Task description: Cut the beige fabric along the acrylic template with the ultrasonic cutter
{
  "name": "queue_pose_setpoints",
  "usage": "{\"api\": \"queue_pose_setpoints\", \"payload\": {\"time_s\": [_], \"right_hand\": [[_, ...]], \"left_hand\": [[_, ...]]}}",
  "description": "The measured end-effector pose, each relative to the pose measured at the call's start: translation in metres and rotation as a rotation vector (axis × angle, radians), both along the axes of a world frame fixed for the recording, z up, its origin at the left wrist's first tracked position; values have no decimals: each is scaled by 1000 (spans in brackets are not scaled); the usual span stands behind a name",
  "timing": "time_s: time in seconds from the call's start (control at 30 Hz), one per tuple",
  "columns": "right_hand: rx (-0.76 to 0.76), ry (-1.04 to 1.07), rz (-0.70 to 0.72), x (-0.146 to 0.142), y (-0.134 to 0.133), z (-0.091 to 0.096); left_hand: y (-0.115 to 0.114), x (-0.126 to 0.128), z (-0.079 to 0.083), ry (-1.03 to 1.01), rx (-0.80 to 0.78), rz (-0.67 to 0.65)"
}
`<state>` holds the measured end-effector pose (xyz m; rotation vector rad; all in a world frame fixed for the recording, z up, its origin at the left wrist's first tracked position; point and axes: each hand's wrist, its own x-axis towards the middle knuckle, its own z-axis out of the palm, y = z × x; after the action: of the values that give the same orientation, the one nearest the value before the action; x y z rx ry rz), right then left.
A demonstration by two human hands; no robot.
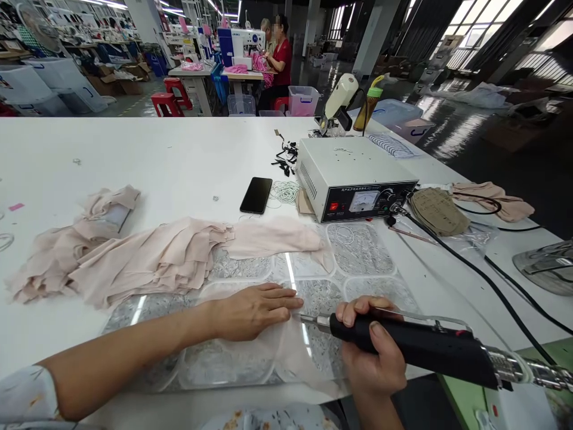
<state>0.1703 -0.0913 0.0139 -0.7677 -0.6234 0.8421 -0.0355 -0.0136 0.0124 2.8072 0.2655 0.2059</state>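
My left hand (253, 310) lies flat, fingers stretched out, on a thin pale pink fabric piece (286, 352) spread over a clear glass plate (358, 251). My right hand (373, 352) is wrapped round a black handheld tool (421, 346) whose metal tip (308, 319) touches the fabric just by my left fingertips. A black cable (470, 263) runs from the tool's end toward a white control box (353, 176) with a dial and knobs at the table's middle right.
A pile of pink fabric pieces (134, 254) lies to the left. A black phone (256, 194) and coiled elastic (284, 192) sit behind. An olive-brown padded piece (439, 210) and more fabric lie right. People sit sewing at the back (280, 57).
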Motion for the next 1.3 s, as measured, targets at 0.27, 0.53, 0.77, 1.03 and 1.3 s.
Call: {"api": "queue_pose_setpoints", "payload": {"time_s": [0.27,0.53,0.77,1.03,1.3], "right_hand": [[27,-2,37,1,0,2],[4,-23,31,3,-2,1],[-8,-47,37,4,-3,2],[1,-69,37,6,-5,1],[34,-83,-43,14,1,6]], "left_hand": [[-2,-3,-6,-10,144,-13],[-4,-3,-7,-30,228,-16],[-5,-3,-8,-34,240,-10],[-6,-2,-8,-33,218,9],[-6,-3,-9,13,189,-3]]}}
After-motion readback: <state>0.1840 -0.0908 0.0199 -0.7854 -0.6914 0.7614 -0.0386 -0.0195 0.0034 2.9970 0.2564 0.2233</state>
